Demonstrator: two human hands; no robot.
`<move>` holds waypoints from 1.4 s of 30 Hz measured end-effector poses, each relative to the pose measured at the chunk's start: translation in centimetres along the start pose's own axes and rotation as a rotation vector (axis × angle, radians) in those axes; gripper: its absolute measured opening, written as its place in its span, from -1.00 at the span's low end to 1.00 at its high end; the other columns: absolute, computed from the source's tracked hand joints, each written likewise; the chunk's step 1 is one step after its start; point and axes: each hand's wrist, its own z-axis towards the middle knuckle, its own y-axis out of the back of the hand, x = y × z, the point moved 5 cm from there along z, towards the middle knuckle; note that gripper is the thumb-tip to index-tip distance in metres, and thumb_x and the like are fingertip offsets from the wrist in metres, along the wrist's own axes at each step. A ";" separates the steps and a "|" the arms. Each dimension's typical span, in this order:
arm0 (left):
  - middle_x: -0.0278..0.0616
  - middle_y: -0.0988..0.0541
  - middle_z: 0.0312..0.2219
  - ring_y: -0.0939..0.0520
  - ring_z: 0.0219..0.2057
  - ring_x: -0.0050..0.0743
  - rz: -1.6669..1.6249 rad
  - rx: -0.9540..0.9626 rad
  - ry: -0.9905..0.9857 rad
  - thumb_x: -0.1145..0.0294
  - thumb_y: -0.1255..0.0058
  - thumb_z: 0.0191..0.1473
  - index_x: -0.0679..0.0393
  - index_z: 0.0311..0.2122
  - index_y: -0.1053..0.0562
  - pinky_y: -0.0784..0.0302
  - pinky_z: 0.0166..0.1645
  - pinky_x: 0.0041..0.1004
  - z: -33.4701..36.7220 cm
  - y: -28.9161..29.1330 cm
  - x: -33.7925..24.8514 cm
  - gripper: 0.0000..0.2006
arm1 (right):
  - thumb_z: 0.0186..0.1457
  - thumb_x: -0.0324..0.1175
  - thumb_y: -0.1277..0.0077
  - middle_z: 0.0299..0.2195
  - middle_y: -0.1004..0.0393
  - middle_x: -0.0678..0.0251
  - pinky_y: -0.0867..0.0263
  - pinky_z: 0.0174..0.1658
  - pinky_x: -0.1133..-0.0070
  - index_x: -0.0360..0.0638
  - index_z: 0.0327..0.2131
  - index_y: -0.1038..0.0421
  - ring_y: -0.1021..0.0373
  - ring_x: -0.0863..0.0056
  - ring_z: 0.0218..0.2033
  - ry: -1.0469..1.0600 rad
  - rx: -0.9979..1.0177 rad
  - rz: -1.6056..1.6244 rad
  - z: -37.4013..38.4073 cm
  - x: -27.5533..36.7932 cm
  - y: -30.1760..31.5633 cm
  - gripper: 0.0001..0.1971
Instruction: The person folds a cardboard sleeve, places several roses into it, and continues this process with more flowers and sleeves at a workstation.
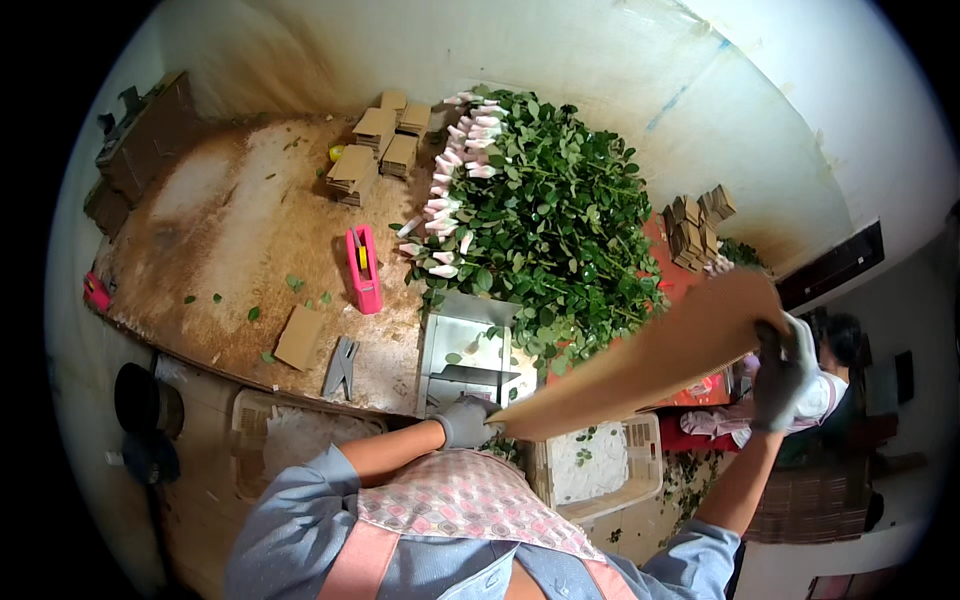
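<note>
A long brown cardboard sheet (630, 370) stretches between my gloved hands, bowed and blurred, rising to the right. My left hand (467, 422) is closed on its lower left end, close to my apron. At its raised far right end, my right hand (785, 370) grips the edge. Just beyond my left hand stands a metal tray-like frame (470, 335) with a few leaves in it. Behind it lies a large heap of leafy rose stems (560, 220). Their pale pink buds (455, 180), apparently sleeved, all point left.
On the worn table (200, 230) are a pink tape dispenser (364, 270), grey plier stapler (342, 368), flat cardboard piece (299, 337) and folded cardboard stacks (375, 130). Baskets (655, 470) stand below the front edge. Another person (835, 370) is at the right.
</note>
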 end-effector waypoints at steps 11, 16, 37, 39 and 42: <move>-0.08 -0.44 0.13 -0.49 0.02 -0.50 -1.003 -0.335 -0.008 0.48 -0.07 0.16 0.33 0.31 -0.12 -0.49 0.04 -0.47 1.7 2.8 0.7 -0.35 | 0.11 -0.32 -0.09 -0.36 -0.50 0.11 -0.35 -0.19 0.21 -0.16 -0.26 -0.49 -0.46 0.04 -0.27 0.273 1.033 -0.140 -0.4 3.0 -24.8 -0.84; -0.18 -0.51 0.04 -0.52 -0.03 -0.54 -0.987 -0.185 -0.100 0.46 0.01 0.23 0.30 0.23 -0.33 -0.46 0.08 -0.50 -3.4 5.4 1.4 -0.54 | 0.08 -0.33 -0.14 -0.30 -0.56 0.03 -0.39 -0.15 0.27 -0.22 -0.12 -0.51 -0.50 0.02 -0.22 0.138 1.281 -0.098 -2.0 4.1 -30.7 -0.71; -0.10 -0.65 -0.11 -0.66 -0.08 -0.16 -0.149 -0.304 0.183 0.39 -0.13 0.01 0.17 -0.10 -0.59 -0.55 0.02 -0.36 4.3 4.3 16.3 -0.70 | 0.13 -0.25 -0.07 0.23 -0.25 0.19 -0.16 0.23 0.13 -0.08 0.27 -0.21 -0.16 0.17 0.27 0.494 1.621 0.602 -15.2 6.4 -46.0 -0.38; -0.10 -0.65 -0.11 -0.66 -0.08 -0.15 0.042 -0.324 0.054 0.36 -0.14 0.02 0.16 -0.11 -0.60 -0.56 0.03 -0.35 4.5 4.2 16.0 -0.71 | 0.16 -0.19 -0.01 0.28 -0.20 0.18 -0.11 0.28 0.15 -0.11 0.28 -0.19 -0.11 0.18 0.32 0.523 1.603 0.586 -20.2 4.8 -49.8 -0.38; -0.10 -0.65 -0.09 -0.66 -0.06 -0.15 0.086 -0.357 0.109 0.33 -0.11 0.07 0.15 -0.08 -0.60 -0.55 0.07 -0.36 3.9 3.2 16.8 -0.70 | 0.19 -0.10 0.04 0.36 -0.06 0.13 0.04 0.37 0.17 -0.17 0.31 -0.13 0.01 0.15 0.39 0.646 1.300 0.529 -24.7 3.6 -52.2 -0.33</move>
